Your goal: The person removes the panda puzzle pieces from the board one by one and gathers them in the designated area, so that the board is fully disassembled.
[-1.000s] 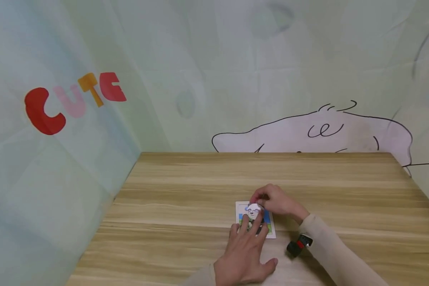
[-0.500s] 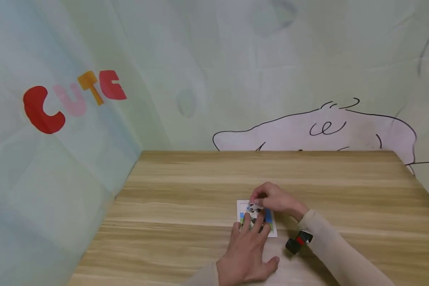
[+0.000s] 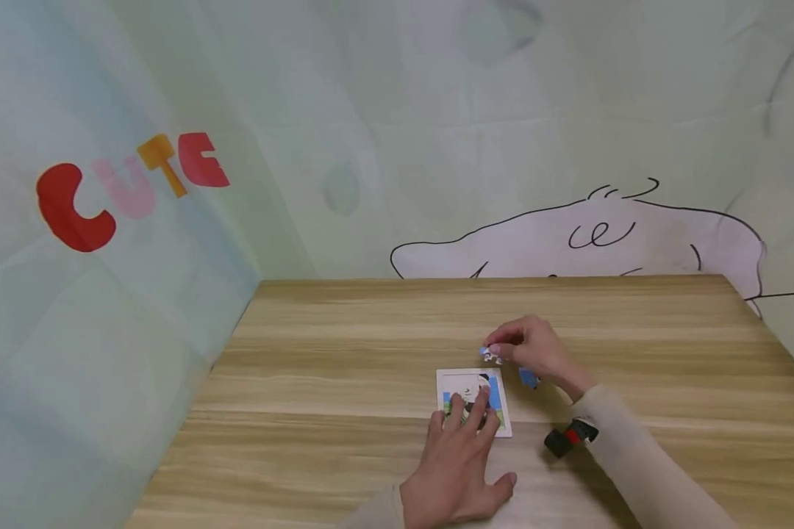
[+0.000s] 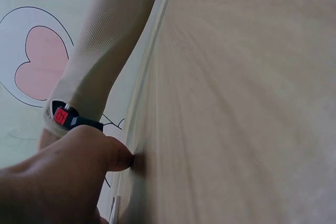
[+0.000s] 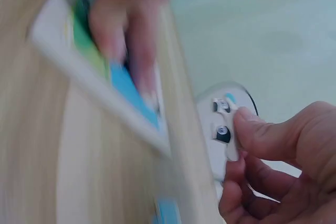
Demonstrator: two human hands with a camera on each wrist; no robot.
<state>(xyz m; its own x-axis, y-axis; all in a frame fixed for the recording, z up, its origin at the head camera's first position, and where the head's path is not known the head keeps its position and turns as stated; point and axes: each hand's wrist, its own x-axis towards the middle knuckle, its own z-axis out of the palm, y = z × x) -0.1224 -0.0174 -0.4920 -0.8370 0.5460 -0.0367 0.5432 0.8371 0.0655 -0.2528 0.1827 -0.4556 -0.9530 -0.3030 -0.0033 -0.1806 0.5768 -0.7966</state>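
A jigsaw puzzle in a white frame (image 3: 451,381) lies on the table, showing part of a panda picture. Spread fingers of my left hand (image 3: 456,470) rest on it, covering its lower part. Beyond the frame's top edge, my right hand (image 3: 536,349) pinches a puzzle piece (image 3: 490,355) between thumb and fingers, off the board. In the right wrist view that puzzle piece (image 5: 227,124) shows the panda's dark eyes. A pale gap shows in the upper left of the picture. The left wrist view shows my left thumb (image 4: 118,153) just over the wood.
A blue puzzle piece (image 3: 529,378) lies on the table right of the frame, partly under my right hand. The wooden table (image 3: 317,353) meets printed cloth walls at its back and left. A black device (image 3: 569,438) is strapped to my right wrist.
My right hand has lifted the panda-eyes puzzle piece out of the frame and moved it up and right. The blue piece beside the frame has come into view. My left hand stays in place.
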